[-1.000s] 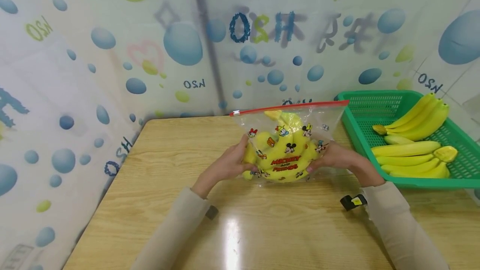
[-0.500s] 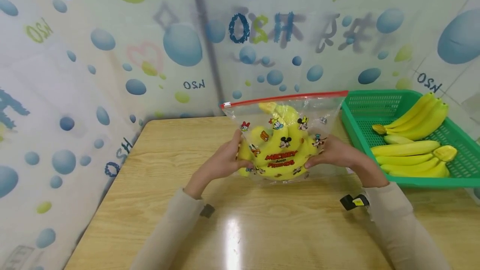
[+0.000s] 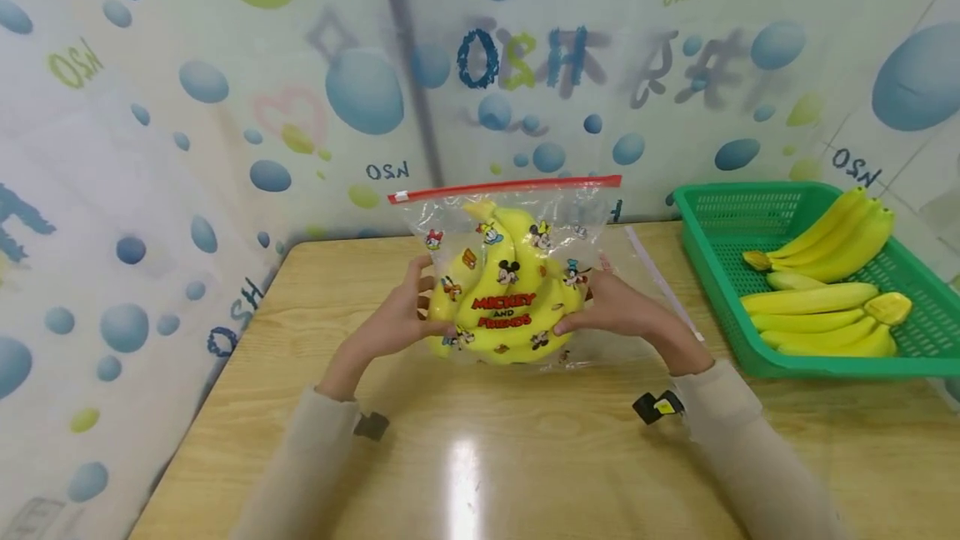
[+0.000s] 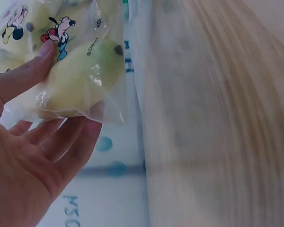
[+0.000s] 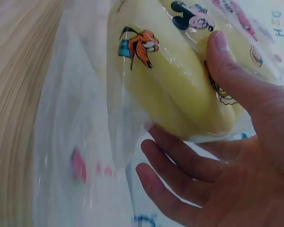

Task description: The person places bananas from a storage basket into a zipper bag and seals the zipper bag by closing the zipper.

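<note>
A clear zip bag [image 3: 577, 215] with cartoon prints and a red zip strip [image 3: 517, 186] stands upright in the head view; its white slider [image 3: 401, 197] sits at the left end. Inside is a bunch of yellow bananas [image 3: 468, 307]. My left hand [image 3: 386, 319] grips the bag's left side, thumb in front and fingers behind. On the right side, my right hand [image 3: 618, 307] grips it the same way. Both wrist views show the thumbs pressing the film over the bananas, with the left hand [image 4: 38, 146] and right hand [image 5: 236, 165] fingers underneath.
A green basket [image 3: 708, 298] on the right holds a banana bunch [image 3: 840, 232] at the back and another bunch [image 3: 825, 327] in front. Under my right forearm, another clear bag [image 3: 618, 348] with a pale strip [image 3: 663, 282] lies on the wooden table [image 3: 420, 457]. A patterned curtain [image 3: 322, 190] stands behind.
Both hands have carried the bag of bananas leftward and raised it slightly, more upright. More of the clear bag lying beneath is now exposed beside the basket.
</note>
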Demonstrator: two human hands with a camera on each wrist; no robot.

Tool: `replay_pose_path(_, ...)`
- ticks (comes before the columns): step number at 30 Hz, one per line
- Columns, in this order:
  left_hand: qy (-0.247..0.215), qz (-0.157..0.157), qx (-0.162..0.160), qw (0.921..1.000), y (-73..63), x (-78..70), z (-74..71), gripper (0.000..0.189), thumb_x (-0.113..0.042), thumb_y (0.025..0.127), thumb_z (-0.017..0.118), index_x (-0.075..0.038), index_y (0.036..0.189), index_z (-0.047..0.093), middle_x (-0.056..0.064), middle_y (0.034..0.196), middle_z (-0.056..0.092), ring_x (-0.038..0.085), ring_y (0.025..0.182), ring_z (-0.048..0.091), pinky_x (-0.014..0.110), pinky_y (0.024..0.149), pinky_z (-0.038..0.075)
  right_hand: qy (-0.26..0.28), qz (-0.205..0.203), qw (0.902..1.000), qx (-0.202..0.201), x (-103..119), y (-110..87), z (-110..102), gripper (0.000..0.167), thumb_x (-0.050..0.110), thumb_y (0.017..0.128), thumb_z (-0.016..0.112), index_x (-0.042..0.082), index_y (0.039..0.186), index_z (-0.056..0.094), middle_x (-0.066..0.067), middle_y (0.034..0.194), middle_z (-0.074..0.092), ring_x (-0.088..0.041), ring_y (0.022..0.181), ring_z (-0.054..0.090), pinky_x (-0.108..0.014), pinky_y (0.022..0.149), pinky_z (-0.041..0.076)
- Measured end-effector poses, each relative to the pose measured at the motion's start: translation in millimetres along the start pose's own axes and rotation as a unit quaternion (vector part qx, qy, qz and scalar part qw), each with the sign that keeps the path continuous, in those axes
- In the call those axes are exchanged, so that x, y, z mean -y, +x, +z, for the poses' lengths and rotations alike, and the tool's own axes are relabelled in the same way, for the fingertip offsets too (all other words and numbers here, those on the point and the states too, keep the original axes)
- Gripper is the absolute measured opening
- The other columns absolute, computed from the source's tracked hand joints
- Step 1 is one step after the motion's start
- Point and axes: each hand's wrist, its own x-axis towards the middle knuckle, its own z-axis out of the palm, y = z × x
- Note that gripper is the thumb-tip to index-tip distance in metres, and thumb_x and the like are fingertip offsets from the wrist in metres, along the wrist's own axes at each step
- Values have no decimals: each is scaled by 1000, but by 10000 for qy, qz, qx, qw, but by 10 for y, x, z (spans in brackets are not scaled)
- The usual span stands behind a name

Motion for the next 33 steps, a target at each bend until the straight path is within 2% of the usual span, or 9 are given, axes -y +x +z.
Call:
replay_pose_path(2,-47,-222,19,9997,-65,86,-110,96,-9,85,83,-19,154,16,23,147,54,36,115,68,46,94,58,30,123,9999,50,64,113,86,37,29,87,83,11,117,72,-4,90,78,-22,78,71,-49,116,34)
replay_pose_path(4,-121,-355,66,9993,-123,180,-229,99,-9,86,82,-17,157,14,27,152,48,41,120,65,47,96,58,229,355,9990,131,123,226,181,43,32,89,82,12,124,66,-5,88,75,-24,58,58,-38,75,52)
replay_pose_path(5,-152,-403,76,9990,-150,227,-290,102,-9,86,81,-18,159,11,28,154,45,43,122,64,48,96,58,356,472,9981,163,148,280,230,47,32,89,81,12,128,61,-7,89,74,-25,51,49,-34,56,46)
replay_pose_path(6,-191,-457,69,9987,-178,269,-354,105,-8,86,81,-19,162,9,29,155,44,44,123,63,47,96,58,419,565,9974,158,179,336,281,52,34,90,80,13,132,57,-7,93,74,-21,52,49,-32,51,44)
replay_pose_path(12,-480,-804,86,9956,-363,459,-734,120,-4,85,80,-32,167,-3,28,159,38,48,128,60,48,98,57,493,810,9954,-149,364,668,576,76,44,89,79,4,145,47,-10,120,70,-15,98,67,-32,85,56)
replay_pose_path(14,-381,-954,50,9947,-439,508,-841,116,-9,86,80,-31,167,-1,28,160,34,49,129,58,48,99,56,541,853,9947,-191,417,770,662,76,43,89,78,2,145,46,-13,122,68,-20,101,67,-35,86,56)
replay_pose_path(21,45,-1427,-81,9897,-628,642,-1048,98,-21,90,76,-14,166,16,30,155,37,47,129,53,42,89,56,1281,782,9886,-126,467,1060,924,58,35,95,73,1,137,51,-9,99,63,-18,77,59,-37,72,55)
replay_pose_path(26,151,-1628,-133,9864,-637,729,-1087,91,-19,90,74,-9,164,23,30,155,40,44,131,52,41,91,55,1906,739,9785,275,458,1104,1015,51,26,100,66,2,139,43,4,63,40,-10,53,31,-33,60,34)
replay_pose_path(33,264,-1968,-79,9801,-634,754,-1109,91,-23,91,72,-2,163,21,32,160,33,46,138,46,48,96,54,2183,1150,9675,564,399,1097,1034,81,30,101,64,-1,159,17,5,60,32,-11,53,26,-33,59,27)
